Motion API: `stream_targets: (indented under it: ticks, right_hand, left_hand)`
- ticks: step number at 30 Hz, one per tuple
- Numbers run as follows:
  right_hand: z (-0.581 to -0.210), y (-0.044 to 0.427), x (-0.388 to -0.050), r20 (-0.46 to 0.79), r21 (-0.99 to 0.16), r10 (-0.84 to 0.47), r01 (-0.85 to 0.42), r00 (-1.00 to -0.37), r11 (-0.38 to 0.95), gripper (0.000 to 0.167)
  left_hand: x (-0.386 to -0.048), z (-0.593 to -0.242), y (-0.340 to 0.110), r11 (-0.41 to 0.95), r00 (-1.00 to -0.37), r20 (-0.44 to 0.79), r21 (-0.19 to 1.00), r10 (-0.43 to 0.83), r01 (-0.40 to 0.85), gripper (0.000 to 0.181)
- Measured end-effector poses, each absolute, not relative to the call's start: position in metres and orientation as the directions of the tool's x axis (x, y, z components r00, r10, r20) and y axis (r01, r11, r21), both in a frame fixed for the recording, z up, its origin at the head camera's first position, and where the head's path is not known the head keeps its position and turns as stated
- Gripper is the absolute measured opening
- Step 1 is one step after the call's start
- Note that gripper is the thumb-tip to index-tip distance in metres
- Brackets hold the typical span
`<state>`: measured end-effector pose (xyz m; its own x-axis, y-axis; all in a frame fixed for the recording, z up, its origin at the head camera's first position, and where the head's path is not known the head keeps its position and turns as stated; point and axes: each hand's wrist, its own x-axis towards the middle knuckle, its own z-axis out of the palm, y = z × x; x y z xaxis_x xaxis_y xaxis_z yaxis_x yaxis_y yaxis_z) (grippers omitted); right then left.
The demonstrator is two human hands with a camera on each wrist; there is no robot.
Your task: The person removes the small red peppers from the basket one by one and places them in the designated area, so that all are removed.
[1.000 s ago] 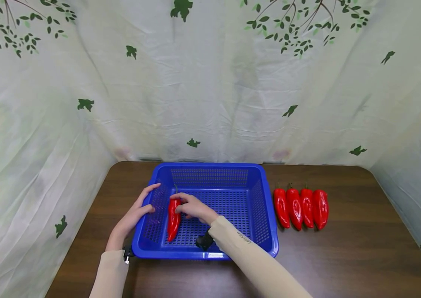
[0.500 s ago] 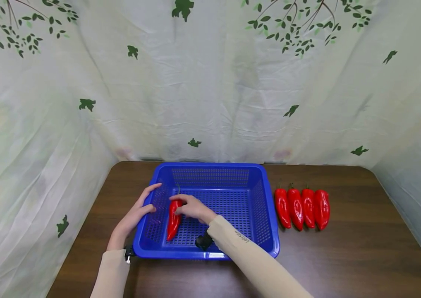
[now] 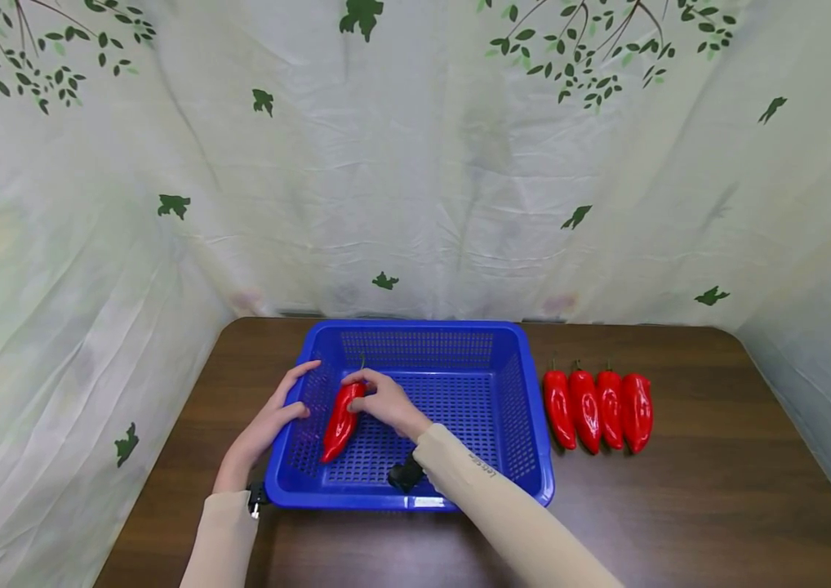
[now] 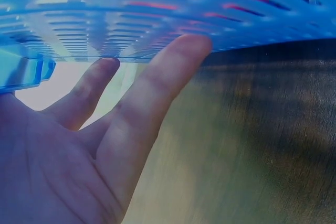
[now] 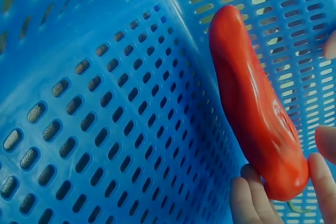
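Observation:
My right hand (image 3: 388, 400) pinches a glossy red chili pepper (image 3: 339, 429) near its stem end, inside the left part of a blue plastic basket (image 3: 415, 505). The pepper slants, with its tip toward the front left. In the right wrist view, fingertips (image 5: 249, 195) lie on both sides of the thick end of the chili pepper (image 5: 249, 95), whose green stem shows below. My left hand (image 3: 268, 420) holds the basket's left side, thumb over the rim. Its other fingers (image 4: 152, 98) stretch along the outside of the slotted wall in the left wrist view.
Right of the basket, several red chili peppers (image 3: 586, 412) lie side by side on the brown wooden table (image 3: 709, 490), stems pointing away. A pale leaf-printed curtain (image 3: 423, 163) hangs behind the table and along its sides. A black wrist camera (image 3: 406, 474) sits under my right wrist.
The pepper in my right hand has turned from nearly upright in the view to a slant, its stem end moving right and its tip left. My left hand stays on the basket.

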<state>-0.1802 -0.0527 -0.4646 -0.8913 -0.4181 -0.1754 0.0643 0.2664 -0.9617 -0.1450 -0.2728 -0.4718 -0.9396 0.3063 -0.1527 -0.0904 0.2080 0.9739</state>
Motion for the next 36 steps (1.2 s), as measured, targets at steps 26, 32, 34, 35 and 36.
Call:
stream_targets:
  ticks: [26,32,34,35,36]
  right_hand:
    - [-0.446,-0.006,-0.187,-0.198,-0.977,-0.484,0.211,-0.853,0.027,0.041]
    - [-0.441,0.007,-0.189,-0.168,-0.983,-0.479,0.184,-0.862,0.012,0.043]
    - [-0.439,0.012,-0.190,-0.158,-0.984,-0.476,0.176,-0.865,0.007,0.043]
    - [-0.438,0.014,-0.190,-0.151,-0.986,-0.474,0.168,-0.867,0.005,0.044]
    - [-0.438,0.017,-0.190,-0.142,-0.987,-0.474,0.160,-0.869,0.003,0.044]
  left_hand:
    - [-0.144,-0.471,-0.271,0.191,-0.946,-0.125,0.979,0.299,-0.070,0.069]
    - [-0.144,-0.470,-0.271,0.178,-0.945,-0.122,0.982,0.302,-0.069,0.069]
    - [-0.144,-0.471,-0.271,0.179,-0.945,-0.121,0.981,0.303,-0.068,0.070]
    - [-0.144,-0.471,-0.271,0.181,-0.945,-0.121,0.981,0.303,-0.068,0.070]
    - [-0.144,-0.471,-0.271,0.186,-0.945,-0.120,0.980,0.304,-0.065,0.070]
